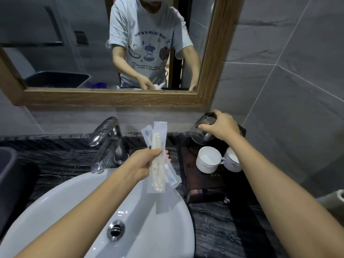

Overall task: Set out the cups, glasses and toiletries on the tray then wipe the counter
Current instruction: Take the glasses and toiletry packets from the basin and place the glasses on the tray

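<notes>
My left hand (144, 164) grips a bundle of wrapped toiletries (158, 157), a cream comb and toothbrush packets in clear sleeves, held over the sink's right edge. My right hand (221, 127) is closed on a clear drinking glass (202, 131), tilted above the far end of the dark tray (201, 185). Two white cups stand on the tray: one (209, 160) in the middle, the other (232, 162) partly hidden behind my right forearm.
A white sink (89, 207) with a chrome tap (106, 140) fills the lower left. Dark marble counter (219, 226) runs around it. A dark bin (7, 164) stands at the left edge. A wood-framed mirror (115, 99) hangs on the grey tiled wall behind.
</notes>
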### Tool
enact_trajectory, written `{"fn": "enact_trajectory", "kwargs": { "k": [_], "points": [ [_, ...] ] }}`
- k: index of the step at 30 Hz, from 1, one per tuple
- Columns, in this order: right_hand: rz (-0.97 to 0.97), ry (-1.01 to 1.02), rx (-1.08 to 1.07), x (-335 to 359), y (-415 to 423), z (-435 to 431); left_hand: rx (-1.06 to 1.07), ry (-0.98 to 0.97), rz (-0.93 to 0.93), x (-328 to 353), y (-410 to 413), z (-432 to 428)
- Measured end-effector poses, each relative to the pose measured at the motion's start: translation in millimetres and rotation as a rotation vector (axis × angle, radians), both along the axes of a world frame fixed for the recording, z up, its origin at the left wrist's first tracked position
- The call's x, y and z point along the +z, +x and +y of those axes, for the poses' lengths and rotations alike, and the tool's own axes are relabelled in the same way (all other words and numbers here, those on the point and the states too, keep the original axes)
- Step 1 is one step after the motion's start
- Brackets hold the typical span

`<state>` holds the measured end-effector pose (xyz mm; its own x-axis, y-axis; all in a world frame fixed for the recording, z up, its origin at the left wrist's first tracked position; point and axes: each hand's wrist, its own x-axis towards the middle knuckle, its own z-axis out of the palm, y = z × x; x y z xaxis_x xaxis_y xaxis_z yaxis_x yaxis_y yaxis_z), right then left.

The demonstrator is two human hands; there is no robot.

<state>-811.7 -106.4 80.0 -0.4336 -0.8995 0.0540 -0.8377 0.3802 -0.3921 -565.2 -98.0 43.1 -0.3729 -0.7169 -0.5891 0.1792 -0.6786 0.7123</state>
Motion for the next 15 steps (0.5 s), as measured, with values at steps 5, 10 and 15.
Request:
{"fn": "enact_trajectory", "kwargs": {
  "k": [5, 10, 15],
  "points": [
    [0.112, 0.098, 0.056, -8, 4, -18, 0.033, 0.019, 0.054, -17, 5, -2],
    [0.169, 0.227, 0.114, -16, 5, -24, 0.013, 0.011, 0.048, -26, 6, -4],
    [0.187, 0.263, 0.152, -23, 5, -23, 0.012, 0.026, 0.046, -34, 6, -5]
  ]
}}
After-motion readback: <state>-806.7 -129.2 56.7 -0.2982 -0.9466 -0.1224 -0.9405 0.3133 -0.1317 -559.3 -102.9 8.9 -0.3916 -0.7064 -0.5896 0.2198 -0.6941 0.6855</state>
